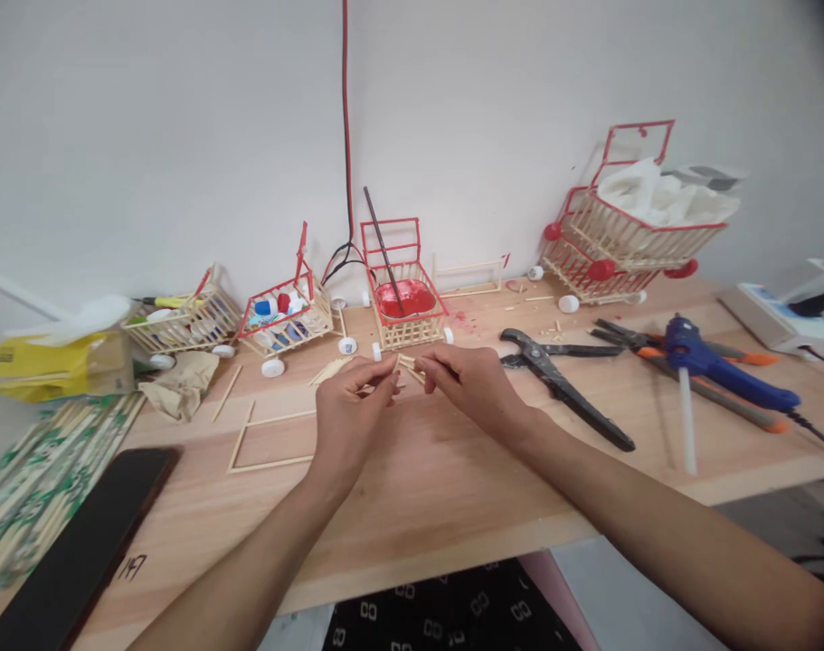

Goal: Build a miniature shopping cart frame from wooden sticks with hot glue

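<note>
My left hand [349, 407] and my right hand [476, 387] face each other low over the middle of the table, both with fingers pinched together. Whatever is in either pinch is too small to make out. Short wooden stick pieces [412, 369] show in the gap between the fingertips; I cannot tell whether they are held or lie on the wood. Left of my left hand lies a rectangular stick frame [270, 463], partly covered by that hand. Just beyond my fingers stands a small stick-built cart [412, 336] with white wheels, a red rim and handle, and a red-stained dish with a brush in it.
Filled stick carts [282, 339] stand by the wall at left, and a larger cart [642, 235] at right. Black cutters [561, 384], pliers [710, 389] and a blue glue gun [730, 362] lie right. A phone [92, 542] and wrapped chopsticks [45, 488] lie left.
</note>
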The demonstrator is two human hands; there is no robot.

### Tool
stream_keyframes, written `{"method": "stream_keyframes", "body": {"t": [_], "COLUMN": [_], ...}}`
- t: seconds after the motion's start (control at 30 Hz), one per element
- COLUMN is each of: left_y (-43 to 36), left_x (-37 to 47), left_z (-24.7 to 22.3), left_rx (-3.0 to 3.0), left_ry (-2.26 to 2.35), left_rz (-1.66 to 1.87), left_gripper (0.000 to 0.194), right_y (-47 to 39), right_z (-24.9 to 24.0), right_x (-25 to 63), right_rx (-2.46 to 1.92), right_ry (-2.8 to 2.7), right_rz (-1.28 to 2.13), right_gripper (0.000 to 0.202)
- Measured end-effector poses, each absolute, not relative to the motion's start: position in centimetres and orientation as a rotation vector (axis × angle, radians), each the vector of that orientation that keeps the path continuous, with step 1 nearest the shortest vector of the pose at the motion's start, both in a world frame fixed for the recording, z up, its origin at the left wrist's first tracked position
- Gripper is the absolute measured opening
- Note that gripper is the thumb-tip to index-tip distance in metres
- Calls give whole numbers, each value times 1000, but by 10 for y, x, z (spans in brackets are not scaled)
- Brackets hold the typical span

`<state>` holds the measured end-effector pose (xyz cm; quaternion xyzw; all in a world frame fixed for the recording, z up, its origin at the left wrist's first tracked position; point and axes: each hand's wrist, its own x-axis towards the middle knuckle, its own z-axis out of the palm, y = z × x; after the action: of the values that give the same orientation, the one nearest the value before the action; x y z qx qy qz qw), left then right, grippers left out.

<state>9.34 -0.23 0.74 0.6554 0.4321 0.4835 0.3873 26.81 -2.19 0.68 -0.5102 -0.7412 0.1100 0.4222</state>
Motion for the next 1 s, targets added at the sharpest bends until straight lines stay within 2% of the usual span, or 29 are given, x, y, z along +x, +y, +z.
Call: {"method": "stream_keyframes", "body": {"t": [0.53,1.0], "left_y": [-4,-2], "left_x": [92,95], "left_z": [8,18], "left_rx": [1707,1430], "left_ry": [1116,1127], "left_rz": [1224,1178], "left_gripper": [19,21], "right_y": [-23,-23], "right_z": [6,9], "right_x": [267,264], "right_rx": [-1266,-1269], "right_ry": [-1851,-1837], "right_rz": [292,305], "right_gripper": [26,22]}}
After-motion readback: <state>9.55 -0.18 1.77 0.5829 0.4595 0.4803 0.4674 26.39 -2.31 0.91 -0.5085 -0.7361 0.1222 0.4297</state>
